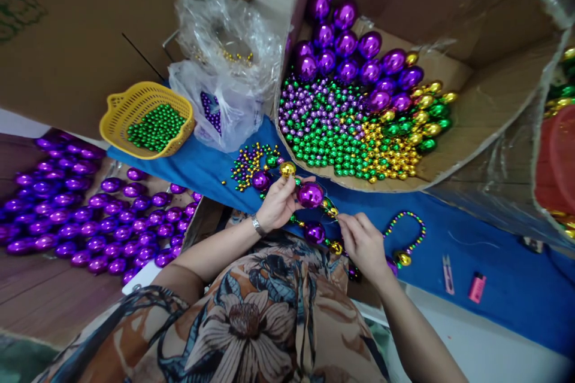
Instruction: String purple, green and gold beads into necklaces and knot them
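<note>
My left hand (277, 202) is closed on a bead string, its thumb and fingers around the strand beside a gold ball (287, 169) and a large purple ball (309, 195). My right hand (363, 244) pinches thin thread just right of small gold beads (331, 209). Another length of the string hangs below, with a purple ball (314, 232) and a gold ball (335, 247). Its far end curves out past my right hand as a loop of small mixed beads (422, 227) lying on the blue cloth (453, 221). Fingertips of the right hand are partly hidden.
Ahead stands a cardboard box (485, 108) of purple, green and gold beads. A yellow basket (110, 125) holds green beads, beside plastic bags (233, 108). Purple balls (121, 230) fill a box at left. Thread snips (448, 275) and a pink lighter (477, 287) lie at right.
</note>
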Available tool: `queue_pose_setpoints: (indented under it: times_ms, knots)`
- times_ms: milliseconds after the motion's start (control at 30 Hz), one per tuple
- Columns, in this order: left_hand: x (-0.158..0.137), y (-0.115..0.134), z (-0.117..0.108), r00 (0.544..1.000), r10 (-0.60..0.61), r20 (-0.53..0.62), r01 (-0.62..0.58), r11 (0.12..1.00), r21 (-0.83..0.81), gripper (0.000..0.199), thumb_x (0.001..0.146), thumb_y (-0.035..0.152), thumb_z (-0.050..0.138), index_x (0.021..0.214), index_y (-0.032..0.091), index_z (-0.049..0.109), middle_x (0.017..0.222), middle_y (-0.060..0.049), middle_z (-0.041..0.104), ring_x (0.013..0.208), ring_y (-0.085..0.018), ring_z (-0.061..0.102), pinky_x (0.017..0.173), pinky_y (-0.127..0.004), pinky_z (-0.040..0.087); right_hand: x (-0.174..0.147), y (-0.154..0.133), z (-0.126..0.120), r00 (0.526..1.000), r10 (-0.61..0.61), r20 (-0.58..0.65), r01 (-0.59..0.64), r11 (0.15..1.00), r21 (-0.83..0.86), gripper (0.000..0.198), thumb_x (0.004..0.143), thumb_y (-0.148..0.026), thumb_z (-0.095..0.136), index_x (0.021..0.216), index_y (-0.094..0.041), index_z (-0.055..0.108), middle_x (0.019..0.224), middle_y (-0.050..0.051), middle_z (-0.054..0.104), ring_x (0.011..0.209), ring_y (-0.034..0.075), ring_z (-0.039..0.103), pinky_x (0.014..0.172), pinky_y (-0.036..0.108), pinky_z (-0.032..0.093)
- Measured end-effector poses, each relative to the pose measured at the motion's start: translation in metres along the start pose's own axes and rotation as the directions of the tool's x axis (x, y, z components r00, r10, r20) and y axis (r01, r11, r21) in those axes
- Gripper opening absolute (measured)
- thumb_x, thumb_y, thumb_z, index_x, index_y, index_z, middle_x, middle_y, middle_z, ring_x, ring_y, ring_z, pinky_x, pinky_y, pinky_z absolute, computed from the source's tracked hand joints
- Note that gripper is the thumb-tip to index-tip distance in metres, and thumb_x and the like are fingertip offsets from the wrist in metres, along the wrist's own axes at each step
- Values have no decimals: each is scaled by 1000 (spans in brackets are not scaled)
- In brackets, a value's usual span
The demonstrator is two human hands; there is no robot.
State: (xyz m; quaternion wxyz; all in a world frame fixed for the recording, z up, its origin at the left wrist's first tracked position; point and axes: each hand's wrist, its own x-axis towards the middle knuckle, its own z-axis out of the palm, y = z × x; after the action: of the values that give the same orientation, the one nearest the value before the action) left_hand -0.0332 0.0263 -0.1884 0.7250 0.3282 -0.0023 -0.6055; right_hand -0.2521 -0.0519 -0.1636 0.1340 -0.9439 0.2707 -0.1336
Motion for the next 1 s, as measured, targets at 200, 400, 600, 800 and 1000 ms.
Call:
queue_pose_setpoints:
  times_ms: [200, 400, 600, 800, 1000]
  knots:
    - [-1, -1, 1, 1000, 11, -29, -11, 1000, -11, 34, 82, 43, 72, 97, 16, 59, 123, -13, 68, 94, -21, 71, 79, -39, 62, -1, -2, -2, 999, -43, -13, 41, 990, -136, 22, 95, -19, 48, 107, -20, 67, 79, 3, 57, 71, 14, 54, 67, 25, 44]
    - [0, -2, -1, 999, 46, -21, -46, 999, 11, 33, 82, 42, 72, 101, 17, 62, 126, -11, 66, 91, -19, 70, 74, -35, 62, 0, -9, 0, 998, -53, -45, 47, 991, -125, 17, 95, -19, 51, 104, -17, 66, 79, 3, 59, 71, 12, 57, 69, 23, 45]
    - [0, -2, -2, 999, 41, -20, -41, 999, -27, 33, 82, 43, 72, 99, 16, 64, 125, -12, 66, 88, -18, 70, 76, -36, 61, 2, -10, -2, 1000, -12, -6, 13, 1000, 26, 17, 96, -21, 50, 104, -18, 65, 83, 3, 61, 72, 11, 59, 69, 22, 47]
    - [2, -2, -3, 992, 114, -45, -113, 993, 41, 31, 81, 37, 74, 101, 15, 67, 118, -11, 70, 84, -16, 68, 72, -29, 59, 0, -11, 0, 997, -53, -56, 41, 981, -192, 19, 95, -19, 50, 104, -19, 66, 75, 2, 55, 67, 13, 54, 65, 25, 44]
    - [3, -1, -2, 994, 74, -78, -75, 997, -9, 31, 79, 39, 76, 94, 14, 67, 119, -13, 70, 85, -17, 69, 77, -32, 59, 0, -12, 1, 999, -18, -34, 15, 997, -81, 20, 96, -21, 49, 104, -18, 66, 80, 3, 59, 71, 13, 58, 68, 24, 46]
